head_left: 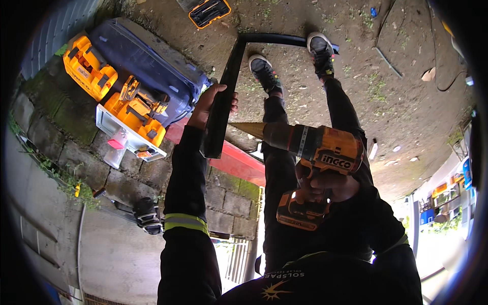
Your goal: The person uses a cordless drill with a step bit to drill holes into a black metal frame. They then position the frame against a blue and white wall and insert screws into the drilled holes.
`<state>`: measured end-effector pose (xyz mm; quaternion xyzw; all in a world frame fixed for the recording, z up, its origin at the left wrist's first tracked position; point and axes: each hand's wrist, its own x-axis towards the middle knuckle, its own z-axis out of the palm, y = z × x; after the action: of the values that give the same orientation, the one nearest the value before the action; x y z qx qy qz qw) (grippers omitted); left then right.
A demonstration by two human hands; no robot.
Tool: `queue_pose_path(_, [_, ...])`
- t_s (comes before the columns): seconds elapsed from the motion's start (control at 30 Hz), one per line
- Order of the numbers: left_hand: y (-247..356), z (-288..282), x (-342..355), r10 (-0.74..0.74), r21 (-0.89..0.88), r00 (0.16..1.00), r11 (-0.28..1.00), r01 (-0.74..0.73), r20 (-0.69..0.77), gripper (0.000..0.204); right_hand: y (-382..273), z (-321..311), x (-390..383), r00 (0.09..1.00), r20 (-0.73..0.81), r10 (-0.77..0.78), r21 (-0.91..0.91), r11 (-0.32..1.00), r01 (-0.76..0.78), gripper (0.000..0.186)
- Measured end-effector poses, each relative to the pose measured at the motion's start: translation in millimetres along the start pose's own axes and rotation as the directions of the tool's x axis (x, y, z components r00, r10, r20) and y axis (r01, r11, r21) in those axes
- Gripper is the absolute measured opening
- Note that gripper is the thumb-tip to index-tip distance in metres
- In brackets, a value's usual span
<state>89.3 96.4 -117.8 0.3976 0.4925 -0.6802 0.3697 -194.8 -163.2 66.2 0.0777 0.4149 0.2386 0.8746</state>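
My left hand (207, 105) is closed around a black L-shaped metal bar (231, 76), with the thumb showing over its edge. The bar's near end hangs by my left forearm, and its far leg runs across to my right shoe (321, 51). My right hand (333, 184) grips an orange and black cordless drill (338, 150) by its handle. The drill lies level, and its cone-shaped bit (249, 129) points left at the bar near its lower end. Whether the bit's tip touches the bar I cannot tell.
At left, a dark blue wheeled bin (147, 61) lies on its side. Orange tool case parts (89, 73) and another power tool (147, 99) rest on it. A red beam (236, 161) runs behind my left arm. An open bit case (209, 12) lies on the ground ahead.
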Motion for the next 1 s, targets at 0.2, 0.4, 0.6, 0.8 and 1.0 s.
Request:
queue_pose_path(0.2, [13.4, 0.4, 3.3, 0.056, 0.163, 0.998, 0.985, -0.061, 0.035, 0.031, 38.9, -9.7, 42.1, 0.988, 0.154, 0.022, 0.192, 0.98, -0.052, 0.043])
queue_pose_path(0.4, [22.6, 15.1, 8.6, 0.007, 0.172, 0.996, 0.985, 0.009, -0.089, 0.031, 59.4, -20.2, 54.8, 0.981, 0.188, -0.043, 0.156, 0.988, 0.014, 0.036])
queue_pose_path(0.6, [45.1, 21.5, 18.8, -0.112, 0.242, 0.993, 0.963, 0.115, -0.026, 0.021, 69.1, -32.8, 67.0, 0.948, 0.311, -0.064, 0.184, 0.983, 0.006, 0.034])
queue_pose_path(0.8, [42.7, 16.6, 23.6, -0.067, 0.239, 0.997, 0.968, 0.072, -0.029, 0.013, 66.8, -37.0, 74.6, 0.947, 0.32, -0.045, 0.187, 0.982, -0.017, 0.033])
queue_pose_path(1.0, [40.9, 16.7, 24.9, -0.068, 0.148, 0.998, 0.987, 0.067, -0.001, 0.012, 65.6, -38.1, 76.3, 0.95, 0.308, -0.041, 0.156, 0.988, -0.008, 0.034])
